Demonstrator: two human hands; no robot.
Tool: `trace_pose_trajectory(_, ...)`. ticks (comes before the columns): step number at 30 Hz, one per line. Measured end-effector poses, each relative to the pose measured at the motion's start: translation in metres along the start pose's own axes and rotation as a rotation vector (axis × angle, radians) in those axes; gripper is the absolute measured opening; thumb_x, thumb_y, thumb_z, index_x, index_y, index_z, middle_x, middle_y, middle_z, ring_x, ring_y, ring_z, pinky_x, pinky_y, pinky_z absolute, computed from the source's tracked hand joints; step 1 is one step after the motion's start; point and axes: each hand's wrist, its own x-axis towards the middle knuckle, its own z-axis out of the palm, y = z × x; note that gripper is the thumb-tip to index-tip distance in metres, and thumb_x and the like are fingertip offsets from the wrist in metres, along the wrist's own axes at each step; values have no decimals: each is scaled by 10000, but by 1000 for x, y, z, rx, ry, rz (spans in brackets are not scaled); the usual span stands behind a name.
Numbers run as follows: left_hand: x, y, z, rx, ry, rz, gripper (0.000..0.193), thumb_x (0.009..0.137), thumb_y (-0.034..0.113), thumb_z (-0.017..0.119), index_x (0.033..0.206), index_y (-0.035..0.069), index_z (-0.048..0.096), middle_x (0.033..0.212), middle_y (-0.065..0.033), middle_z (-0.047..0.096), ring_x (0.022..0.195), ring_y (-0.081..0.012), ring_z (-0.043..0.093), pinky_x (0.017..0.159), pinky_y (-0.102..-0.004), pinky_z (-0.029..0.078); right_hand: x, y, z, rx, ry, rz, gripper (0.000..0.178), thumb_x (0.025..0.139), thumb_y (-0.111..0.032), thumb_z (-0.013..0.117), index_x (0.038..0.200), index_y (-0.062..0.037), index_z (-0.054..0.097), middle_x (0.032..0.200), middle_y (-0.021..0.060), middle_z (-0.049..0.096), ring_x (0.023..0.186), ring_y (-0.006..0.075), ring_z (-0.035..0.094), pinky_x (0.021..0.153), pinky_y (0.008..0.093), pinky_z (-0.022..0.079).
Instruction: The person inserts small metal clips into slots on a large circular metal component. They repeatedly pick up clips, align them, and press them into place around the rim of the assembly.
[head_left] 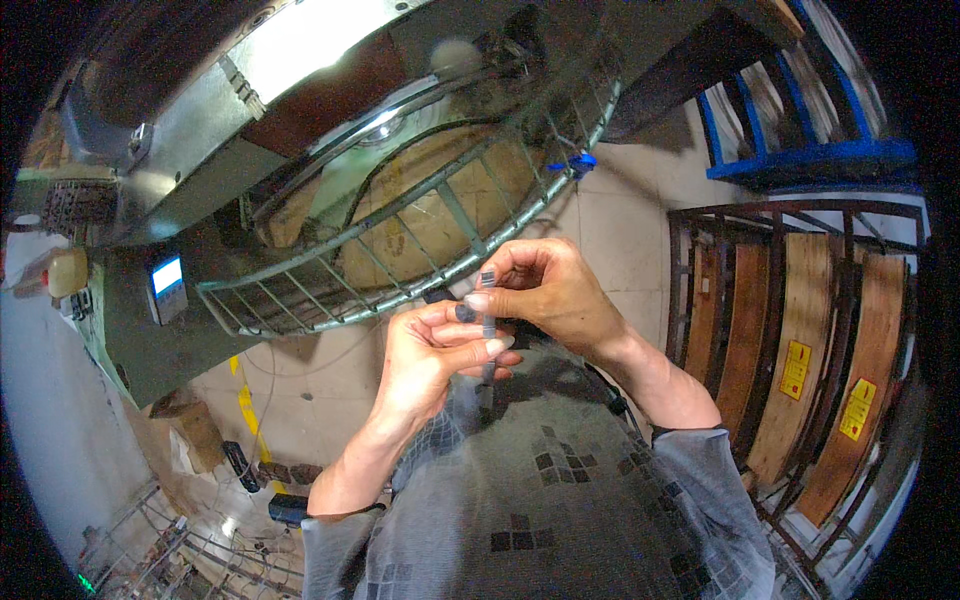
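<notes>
Just this side of the curved metal railing [480,249], a narrow grey strip [489,325] points lengthwise toward it, pinched by the right grip [563,301] nearer the railing and the left grip [423,362] farther off.

Curved rail [460,265] bars way ahead; gap right, before plank rack [840,207].

Site: workshop or factory floor. Evidence: small lit-screen unit [169,285] on green machine table [120,320]; curved, barred metal rail [458,212]; yellow floor tape [247,408]; yellow-labelled wooden boards [800,325] in metal rack [790,206].
</notes>
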Motion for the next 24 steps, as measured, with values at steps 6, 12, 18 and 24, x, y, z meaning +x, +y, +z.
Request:
trace_pose_trajectory(6, -10, -14, 15, -53, 1, 40, 291, 825, -75, 741, 1094, -16, 649, 957, -177, 743, 808, -315, 755, 712, -433, 658, -17, 7, -7, -21, -8, -61, 119, 882, -67, 780, 934, -18, 685, 862, -2, 690, 754, 49, 638, 655, 201, 522)
trace_pose_trajectory(12, -12, -22, 22, -71, 10, -5, 307, 830, -82, 722, 1117, -5, 644, 975, -177, 743, 807, -320, 755, 714, -442, 657, -28, 6, -8, 12, -9, -52, 109, 894, -99, 771, 933, -27, 699, 839, -9, 690, 743, 34, 622, 647, 196, 500)
trace_pose_trajectory(18, -14, -27, 27, -51, -44, -3, 263, 864, -42, 726, 1106, -35, 622, 1011, -185, 739, 852, -304, 753, 737, -408, 650, -33, 5, -23, -40, 3, 21, 168, 928, -142, 740, 1019, -3, 715, 877, 4, 703, 743, 51, 622, 653, 205, 497)
trace_pose_trajectory(24, -11, -28, 31, -116, 78, 101, 294, 849, -79, 708, 1127, -39, 623, 997, -196, 735, 804, -290, 754, 688, -382, 652, -32, 0, -9, 144, -49, 62, 153, 909, -136, 762, 962, 4, 729, 861, 8, 706, 746, 49, 618, 661, 212, 494)
